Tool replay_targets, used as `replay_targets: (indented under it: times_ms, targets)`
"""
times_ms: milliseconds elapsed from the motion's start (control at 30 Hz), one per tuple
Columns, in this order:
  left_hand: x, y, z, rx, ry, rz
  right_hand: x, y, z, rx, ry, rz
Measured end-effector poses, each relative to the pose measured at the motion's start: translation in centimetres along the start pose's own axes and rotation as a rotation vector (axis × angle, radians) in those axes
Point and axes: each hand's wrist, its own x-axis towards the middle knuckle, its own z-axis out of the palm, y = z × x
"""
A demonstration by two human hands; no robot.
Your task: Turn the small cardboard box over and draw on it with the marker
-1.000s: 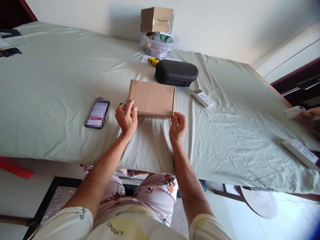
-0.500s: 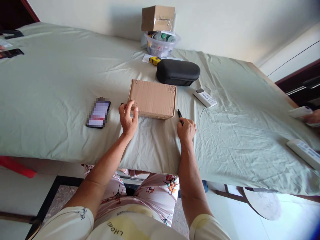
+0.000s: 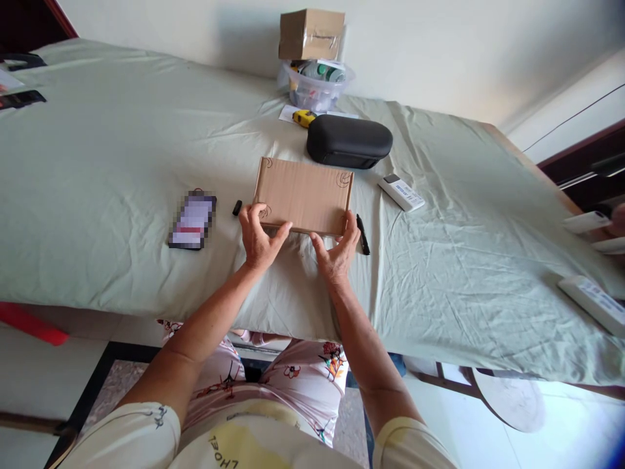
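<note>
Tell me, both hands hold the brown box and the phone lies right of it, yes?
No. The left hand and right hand do hold the brown box, but the phone lies left of it, as the head view shows.

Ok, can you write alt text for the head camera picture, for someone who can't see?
A person's left hand and right hand hold the near edge of a flat cardboard box on a green-covered table. A black pen lies right of it, a phone left.

At frame centre the cardboard box (image 3: 303,195) lies on the sheet (image 3: 97,163), phone (image 3: 192,219) left, marker (image 3: 362,234) right, case (image 3: 349,141) behind.
</note>
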Motion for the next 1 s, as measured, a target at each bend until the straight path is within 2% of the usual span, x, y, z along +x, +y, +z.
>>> replay_targets:
  times_ms: [100, 233, 367, 500, 667, 800, 900, 1000]
  targets:
    - [-0.7, 0.7, 0.4, 0.016, -0.032, -0.001, 0.0, -0.3, -0.1, -0.102, 0.043, -0.011]
    - [-1.1, 1.1, 0.7, 0.022, -0.017, -0.007, 0.1, -0.7, -0.1, -0.171, 0.044, 0.043]
    - [-1.0, 1.1, 0.6, 0.031, -0.010, -0.025, 0.1, -0.6, -0.1, -0.124, 0.025, 0.063]
    - [-0.6, 0.7, 0.3, -0.009, 0.002, -0.001, 0.3, 0.0, -0.3, 0.018, 0.046, 0.056]
    - [0.0, -0.4, 0.3, -0.081, 0.024, 0.032, 0.9, 1.0, -0.3, 0.290, 0.088, 0.158]
    - [0.4, -1.8, 0.5, -0.169, 0.026, 0.018, 1.4, 2.2, -0.3, 0.392, 0.079, 0.204]
    - [0.9, -3.1, 0.8, -0.257, -0.003, -0.049, 1.9, 3.4, -0.3, 0.425, 0.050, 0.227]
    - [1.5, -4.5, 1.1, -0.284, -0.081, -0.143, 2.3, 4.5, -0.2, 0.409, 0.030, 0.235]
